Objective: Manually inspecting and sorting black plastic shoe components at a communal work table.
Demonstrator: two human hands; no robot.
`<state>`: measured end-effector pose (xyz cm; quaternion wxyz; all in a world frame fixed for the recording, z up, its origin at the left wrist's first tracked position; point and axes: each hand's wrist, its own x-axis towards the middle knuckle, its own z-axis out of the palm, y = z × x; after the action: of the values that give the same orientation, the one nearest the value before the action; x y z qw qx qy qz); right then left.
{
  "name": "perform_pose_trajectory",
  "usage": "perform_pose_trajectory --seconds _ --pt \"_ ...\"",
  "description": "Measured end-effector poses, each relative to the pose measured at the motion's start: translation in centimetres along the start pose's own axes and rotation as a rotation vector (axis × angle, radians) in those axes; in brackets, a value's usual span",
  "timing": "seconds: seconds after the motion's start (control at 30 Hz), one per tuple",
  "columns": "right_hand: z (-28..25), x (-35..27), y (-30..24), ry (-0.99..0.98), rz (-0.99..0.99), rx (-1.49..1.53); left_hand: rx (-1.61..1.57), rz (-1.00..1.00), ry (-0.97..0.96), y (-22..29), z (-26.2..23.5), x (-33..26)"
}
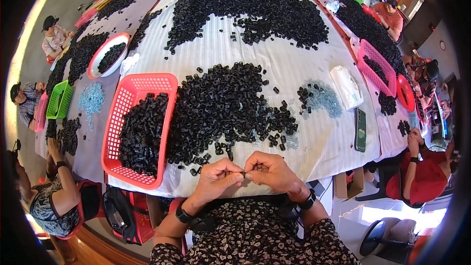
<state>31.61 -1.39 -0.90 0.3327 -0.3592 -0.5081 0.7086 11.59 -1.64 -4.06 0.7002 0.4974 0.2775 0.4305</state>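
At the near edge of the table, my left hand point(217, 179) and my right hand point(273, 171) meet fingertip to fingertip. Thumbs and forefingers of both pinch one small black plastic piece point(244, 173), mostly covered by the fingers. Just beyond them spreads a heap of small black ring-like plastic pieces point(221, 98). To its left, a red plastic basket point(112, 132) holds many similar pieces. Small clear bluish pieces point(326, 100) lie in a pile to the right of the heap, a few black ones beside them.
A phone point(360, 130) and a white tissue pack point(346, 87) lie on the right of the white-covered table point(314, 152). A larger black heap point(255, 10) covers the far part. Co-workers sit along both sides with pink baskets point(377, 68), a green basket point(60, 99) and a white basin point(109, 54).
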Motion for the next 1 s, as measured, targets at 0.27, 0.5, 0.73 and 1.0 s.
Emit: perform_pose_trajectory --seconds 0.27,0.5,0.73,1.0 --pt "0.0 0.1 0.6 0.036 -0.078 -0.143 -0.017 0.009 0.021 -0.9 0.1 -0.1" --pt "0.6 0.0 -0.4 0.158 -0.238 -0.411 -0.056 0.013 0.033 -0.1 0.4 0.0" --pt "0.1 -0.2 -0.5 0.089 -0.065 -0.304 -0.004 -0.042 -0.003 -0.3 0.2 -0.3" --pt "0.5 -0.4 -0.2 0.193 -0.097 -0.415 0.197 0.124 0.091 -1.7 1.0 -0.5"
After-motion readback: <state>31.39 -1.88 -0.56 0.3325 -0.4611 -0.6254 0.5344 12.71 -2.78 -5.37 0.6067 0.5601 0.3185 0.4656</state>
